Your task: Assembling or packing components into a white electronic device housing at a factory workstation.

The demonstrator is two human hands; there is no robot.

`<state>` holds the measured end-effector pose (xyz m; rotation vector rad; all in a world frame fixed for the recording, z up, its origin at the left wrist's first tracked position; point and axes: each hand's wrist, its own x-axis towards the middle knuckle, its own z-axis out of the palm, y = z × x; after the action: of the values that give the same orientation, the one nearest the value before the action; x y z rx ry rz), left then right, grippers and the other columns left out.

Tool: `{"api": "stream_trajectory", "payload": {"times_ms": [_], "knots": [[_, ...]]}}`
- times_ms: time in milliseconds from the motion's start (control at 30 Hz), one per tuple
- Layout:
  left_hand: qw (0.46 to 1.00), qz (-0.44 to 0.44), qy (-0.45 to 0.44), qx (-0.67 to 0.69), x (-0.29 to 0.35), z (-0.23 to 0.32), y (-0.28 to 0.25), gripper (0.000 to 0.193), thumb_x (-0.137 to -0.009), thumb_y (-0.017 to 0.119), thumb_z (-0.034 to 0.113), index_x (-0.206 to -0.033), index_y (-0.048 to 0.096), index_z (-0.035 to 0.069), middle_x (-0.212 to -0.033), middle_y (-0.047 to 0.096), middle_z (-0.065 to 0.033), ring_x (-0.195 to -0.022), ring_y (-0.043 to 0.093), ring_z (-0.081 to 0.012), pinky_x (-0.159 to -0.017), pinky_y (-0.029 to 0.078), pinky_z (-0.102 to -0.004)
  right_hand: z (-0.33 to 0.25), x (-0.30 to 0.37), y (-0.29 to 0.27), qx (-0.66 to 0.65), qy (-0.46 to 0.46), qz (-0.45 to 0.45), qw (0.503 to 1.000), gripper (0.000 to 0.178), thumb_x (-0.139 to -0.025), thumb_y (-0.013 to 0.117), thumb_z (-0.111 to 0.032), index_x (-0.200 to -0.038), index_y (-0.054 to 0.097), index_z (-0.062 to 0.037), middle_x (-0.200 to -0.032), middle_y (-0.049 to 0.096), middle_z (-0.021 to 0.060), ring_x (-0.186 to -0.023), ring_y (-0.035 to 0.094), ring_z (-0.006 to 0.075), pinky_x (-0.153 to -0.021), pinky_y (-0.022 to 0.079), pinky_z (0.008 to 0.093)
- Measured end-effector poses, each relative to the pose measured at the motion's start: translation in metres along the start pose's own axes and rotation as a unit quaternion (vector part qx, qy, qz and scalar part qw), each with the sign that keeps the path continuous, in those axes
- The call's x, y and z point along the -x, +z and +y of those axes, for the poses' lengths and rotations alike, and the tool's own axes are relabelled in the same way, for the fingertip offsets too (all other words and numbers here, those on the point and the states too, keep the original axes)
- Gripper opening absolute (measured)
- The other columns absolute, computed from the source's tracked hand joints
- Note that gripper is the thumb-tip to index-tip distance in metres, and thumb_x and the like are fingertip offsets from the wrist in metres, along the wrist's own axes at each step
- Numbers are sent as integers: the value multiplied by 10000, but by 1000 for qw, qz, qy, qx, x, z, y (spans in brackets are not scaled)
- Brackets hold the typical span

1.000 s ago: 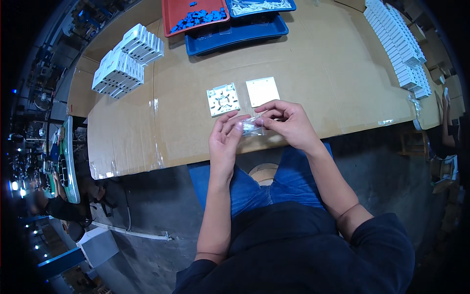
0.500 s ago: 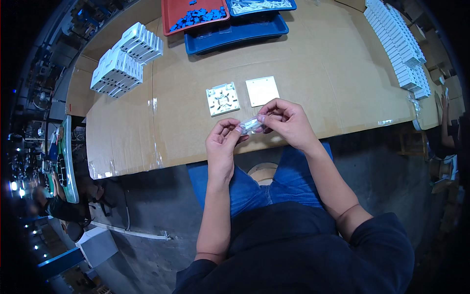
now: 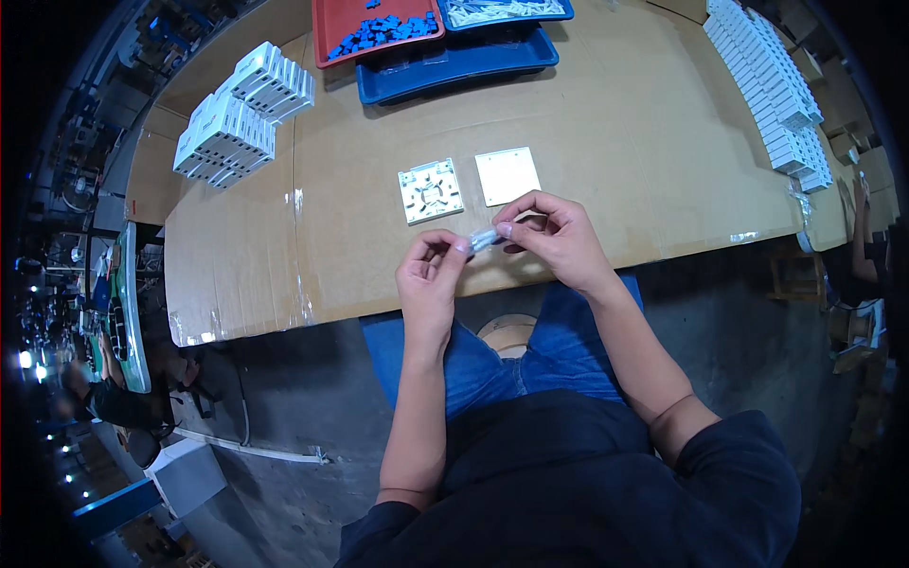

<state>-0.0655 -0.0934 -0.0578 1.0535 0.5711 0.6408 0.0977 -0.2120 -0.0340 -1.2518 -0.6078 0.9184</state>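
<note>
Between my two hands, above the near edge of the cardboard-covered table, is a small clear plastic bag (image 3: 484, 239) with whitish pieces inside. My left hand (image 3: 431, 272) pinches its left end between thumb and fingers. The right end is gripped by my right hand (image 3: 553, 237), with the thumb on top. Just beyond my hands lies a square white plastic base (image 3: 432, 191) with molded slots and a round center. Beside it on the right rests a flat white square cover (image 3: 507, 177). What exactly the bag holds is too small to tell.
A red tray of small blue parts (image 3: 379, 38) and blue trays (image 3: 459, 73), one with white pieces, stand at the far side. White boxes are stacked at the left (image 3: 227, 137) and far right (image 3: 765, 90) of the cardboard tabletop (image 3: 644, 142). Other people are at the far edges.
The bag looks narrower and more bunched between my fingers than before. My left hand has shifted very slightly; the base and cover have stayed put.
</note>
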Motion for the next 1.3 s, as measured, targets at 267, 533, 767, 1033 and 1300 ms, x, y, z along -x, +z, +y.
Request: {"api": "stream_trajectory", "payload": {"times_ms": [267,533,767,1033,1300], "knots": [[988,-21,91,-125,0,4,1,106,-987,723,71,-1032,722,-26,-1055,656,-58,-971,623,-104,-871,521,-256,-4,2,2,4,-16,-12,1000,87,-942,738,-9,-1025,716,5,-932,726,37,-868,675,87,-784,548,235],[994,-19,44,-97,3,18,6,167,-1023,686,127,-997,736,-30,-1115,721,-103,-969,653,-125,-902,529,-285,-6,2,1,98,-43,-4,994,74,-951,740,-48,-1003,731,3,-928,739,39,-872,682,83,-760,539,234],[994,-2,-93,62,0,15,3,227,-1040,670,184,-1104,718,-29,-1082,730,-82,-875,684,-131,-807,541,-251,-7,3,1,46,5,-21,999,92,-974,713,-43,-1046,687,9,-884,711,31,-808,693,75,-735,552,219],[974,-42,-52,-218,-3,2,-9,263,-1057,636,201,-1158,702,-33,-960,733,-72,-821,685,-110,-740,575,-266,1,-2,-2,-52,48,-59,996,192,-979,678,1,-1164,654,46,-952,699,54,-820,719,114,-766,623,272],[973,-74,42,-213,-34,13,-39,227,-1050,625,130,-1204,671,-31,-955,718,-80,-820,666,-123,-725,572,-277,15,-48,-1,59,41,-73,995,146,-960,653,27,-1068,750,30,-910,755,82,-860,707,101,-760,581,253]]}}
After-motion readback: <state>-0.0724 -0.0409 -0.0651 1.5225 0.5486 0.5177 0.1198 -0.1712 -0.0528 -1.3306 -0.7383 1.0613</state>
